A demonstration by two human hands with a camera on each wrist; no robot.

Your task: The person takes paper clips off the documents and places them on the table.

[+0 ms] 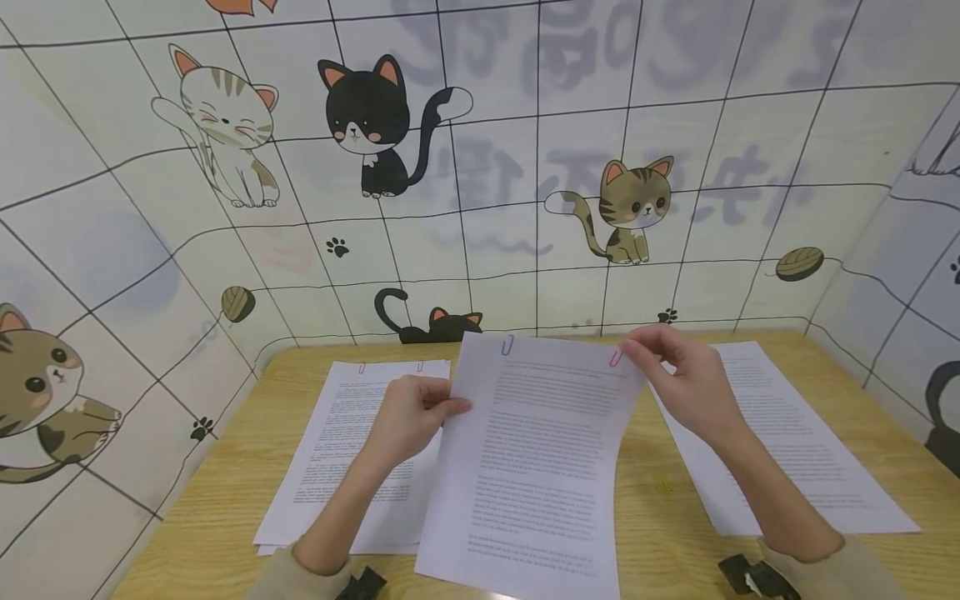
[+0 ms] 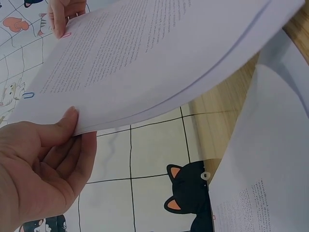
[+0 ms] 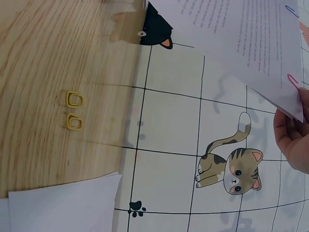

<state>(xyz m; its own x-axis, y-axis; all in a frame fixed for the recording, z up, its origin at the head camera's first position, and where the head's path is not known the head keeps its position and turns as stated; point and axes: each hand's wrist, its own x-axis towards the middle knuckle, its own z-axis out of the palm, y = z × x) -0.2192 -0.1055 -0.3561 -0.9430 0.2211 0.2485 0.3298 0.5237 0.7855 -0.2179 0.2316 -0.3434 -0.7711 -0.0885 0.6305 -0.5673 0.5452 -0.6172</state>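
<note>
Both hands hold up a stack of printed sheets, tilted above the table. My left hand pinches its left edge between thumb and fingers; the left wrist view shows more than one layer along that edge. At the top right corner my right hand pinches the paper, right beside a pink paper clip. A blue paper clip sits on the top edge, further left. Behind my left forearm lies another printed stack with two pinkish-red clips on its top edge.
Printed sheets lie on the right of the wooden table, partly under my right forearm in the head view. Two yellow square clips rest on the wood between the papers. A cat-patterned wall stands along the table's back.
</note>
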